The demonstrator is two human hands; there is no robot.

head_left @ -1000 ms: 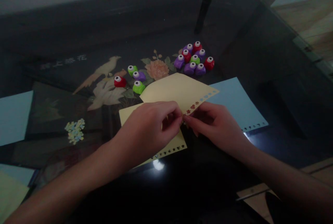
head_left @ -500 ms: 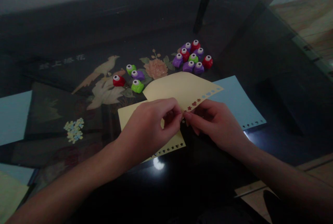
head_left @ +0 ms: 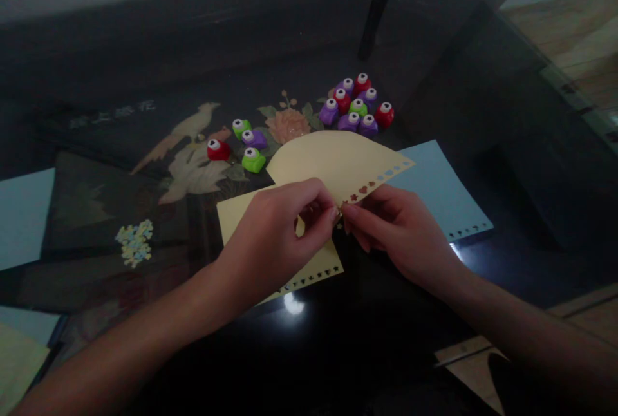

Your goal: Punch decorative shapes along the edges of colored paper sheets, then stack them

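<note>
Currently I am watching both hands meeting at the punched edge of the upper yellow sheet (head_left: 333, 161). The left hand (head_left: 275, 236) is pinching that edge between thumb and fingertips, and the right hand (head_left: 400, 232) is pinching it just beside, fingertips nearly touching the left's. Both are closed narrow on the paper; I judge they are gripping so close together to control one small spot on the row of cut-out shapes.

The sheet is bowing upward, its far part lifted off the table (head_left: 483, 94), which fits a hold at one edge only. Under it a second yellow sheet (head_left: 318, 268) is lying flat, its own punched border facing me. A blue sheet (head_left: 444, 200) is lying to the right, partly under the lifted one.

Behind, a cluster of small punches (head_left: 357, 107) in purple, red and green is sitting grouped, with four more punches (head_left: 239, 144) loose to the left. A heap of paper cut-outs (head_left: 132, 242) is resting well apart on the left.

Against the earlier frames, the pinch is staying put, the lifted sheet is curving a little higher, and the view is drifting slightly; the punches are not moving.
</note>
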